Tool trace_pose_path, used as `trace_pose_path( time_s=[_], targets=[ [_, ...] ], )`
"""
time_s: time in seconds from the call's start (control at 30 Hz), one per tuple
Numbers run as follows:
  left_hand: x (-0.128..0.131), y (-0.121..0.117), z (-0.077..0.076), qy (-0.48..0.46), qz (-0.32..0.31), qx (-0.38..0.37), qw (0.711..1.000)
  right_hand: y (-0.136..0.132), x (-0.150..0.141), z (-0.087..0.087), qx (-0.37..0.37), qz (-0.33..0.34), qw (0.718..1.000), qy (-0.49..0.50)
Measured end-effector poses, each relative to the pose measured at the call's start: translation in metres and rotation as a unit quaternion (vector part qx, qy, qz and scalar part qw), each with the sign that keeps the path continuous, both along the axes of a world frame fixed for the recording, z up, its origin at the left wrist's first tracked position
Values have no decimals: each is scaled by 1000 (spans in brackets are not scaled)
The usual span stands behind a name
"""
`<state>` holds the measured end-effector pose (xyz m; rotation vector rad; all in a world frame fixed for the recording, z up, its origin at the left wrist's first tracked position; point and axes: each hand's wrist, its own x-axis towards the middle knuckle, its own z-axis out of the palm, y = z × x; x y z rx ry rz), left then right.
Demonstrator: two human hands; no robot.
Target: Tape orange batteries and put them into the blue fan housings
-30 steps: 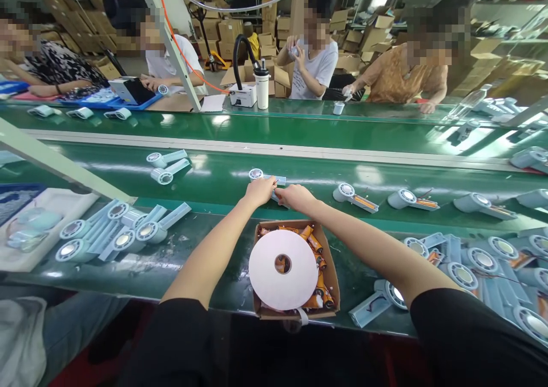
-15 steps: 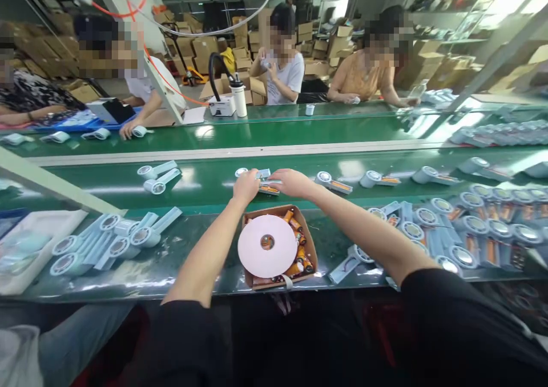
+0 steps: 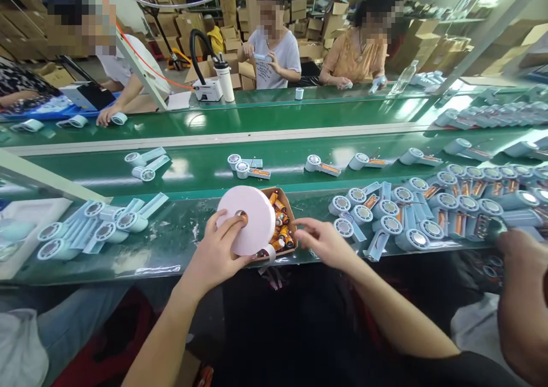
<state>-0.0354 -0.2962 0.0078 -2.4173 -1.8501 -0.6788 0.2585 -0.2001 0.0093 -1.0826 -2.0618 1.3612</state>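
From my head view, the white roll was a flat, pale disc with a small central hole and a loose strip at its near edge. Round, it was about as long one way as the other; its broad face pointed up, tilted toward me. It lay over the left part of the cardboard box, whose right part showed orange cylinders. My left hand held the roll's near-left edge, fingertips at the hole; my right hand, fingers loosely spread, was just beside the box's right wall.

White tape roll: flat wide disc, small round core hole, broad face up, covering the left part of an open cardboard box; loose tape end curls at the near edge. Orange-wrapped cylindrical cells, jumbled at mixed angles, visible in the box right of the roll.
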Motion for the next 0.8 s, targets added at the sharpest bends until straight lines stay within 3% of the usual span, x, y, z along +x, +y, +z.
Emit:
trace_pose_path(
  time_s=[0.1,0.2,0.27,0.33,0.43,0.53,0.67,0.8],
  targets=[
    [-1,-16,-3,-18,54,122,991,-31,-33,-3,-92,153,983,39],
    [-14,-30,-12,-128,162,112,972,-43,-47,-6,-30,320,947,1],
    [-22,-38,-18,-234,252,82,935,-29,-47,-6,33,359,931,-54],
    [-25,-44,-23,-299,306,76,900,0,-45,-2,88,290,945,-123],
    [-19,-51,-30,-330,308,85,889,45,-46,3,173,143,941,-253],
    [-8,-53,-35,-342,275,73,896,66,-57,-2,204,135,919,-309],
    [3,-51,-41,-343,256,52,902,70,-69,-24,227,143,928,-260],
    [8,-51,-44,-322,233,47,916,76,-61,-42,154,88,981,-72]
  ],
)
